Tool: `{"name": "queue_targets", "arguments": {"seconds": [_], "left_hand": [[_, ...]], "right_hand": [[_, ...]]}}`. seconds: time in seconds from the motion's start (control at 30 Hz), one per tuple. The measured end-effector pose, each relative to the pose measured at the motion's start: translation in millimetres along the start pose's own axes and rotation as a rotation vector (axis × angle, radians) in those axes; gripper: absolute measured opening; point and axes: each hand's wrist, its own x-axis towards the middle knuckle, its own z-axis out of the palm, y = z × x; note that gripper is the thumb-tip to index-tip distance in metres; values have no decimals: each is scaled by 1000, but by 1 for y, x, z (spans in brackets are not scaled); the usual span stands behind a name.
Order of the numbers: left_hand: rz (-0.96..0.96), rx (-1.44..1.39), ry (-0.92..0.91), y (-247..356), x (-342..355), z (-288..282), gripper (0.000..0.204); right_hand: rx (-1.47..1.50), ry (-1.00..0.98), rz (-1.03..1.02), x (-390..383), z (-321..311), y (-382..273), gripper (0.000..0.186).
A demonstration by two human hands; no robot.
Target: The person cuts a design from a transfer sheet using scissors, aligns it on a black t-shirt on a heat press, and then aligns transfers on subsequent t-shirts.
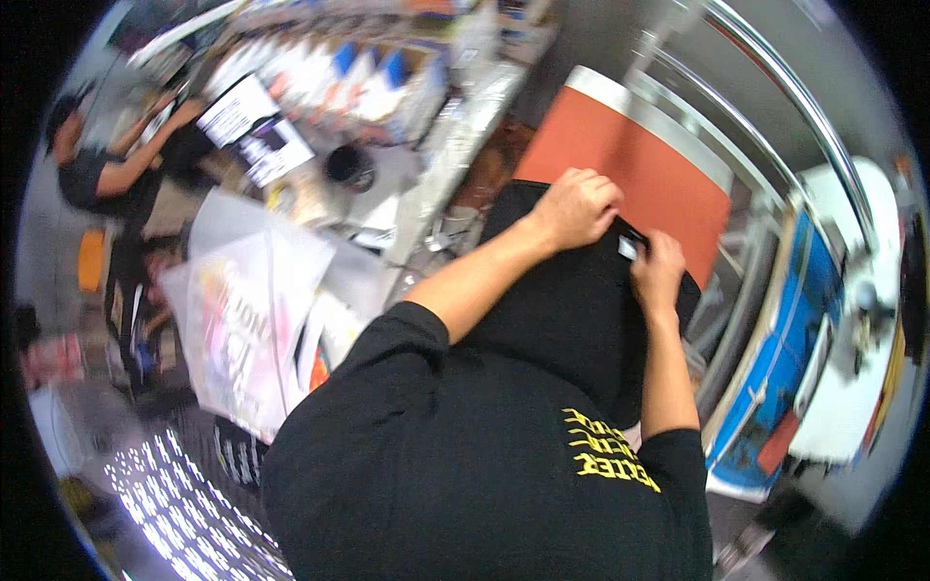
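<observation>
A black T-shirt point(567, 310) lies over an orange-red flat board point(644, 160) in front of me; its lower part runs out of sight against my own body. Near its far edge shows a small white label point(628, 248). My left hand point(579, 207) is closed, fingers curled down at the shirt's far edge, just left of the label. To the right of the label, my right hand point(660, 271) pinches the cloth, its fingertips partly hidden. Between the two hands the edge of the cloth is slightly raised.
Chrome rails point(794, 87) curve along the right, beside a blue panel point(775, 349) and a white rounded table point(848, 329). On the left are translucent plastic bags point(247, 310), a dark cup point(350, 168) and a box of white packets point(334, 82). A co-worker point(116, 169) stands at the far left.
</observation>
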Motion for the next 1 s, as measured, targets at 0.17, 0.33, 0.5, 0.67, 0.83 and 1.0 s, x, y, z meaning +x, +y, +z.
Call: {"name": "queue_targets", "arguments": {"seconds": [0.17, 0.33, 0.5, 0.67, 0.83, 1.0], "left_hand": [[-328, 240, 919, -54, -55, -139, 8], [-1001, 954, 1172, -211, -173, -281, 22], [-1314, 675, 938, -240, -174, -294, 31], [-1162, 841, 1053, -252, -189, -282, 33], [-1136, 778, 997, -249, -195, -274, 28], [-1143, 765, 931, -247, -192, -273, 22]], "right_hand": [[4, 43, 80, -25, 2, -7, 22], [9, 38, 44, -19, 14, -10, 24], [-59, 48, 31, -27, 16, 2, 26], [-60, 20, 28, -24, 14, -3, 27], [-80, 23, 47, -28, 16, -3, 26], [-72, 31, 47, -28, 15, -5, 26]]}}
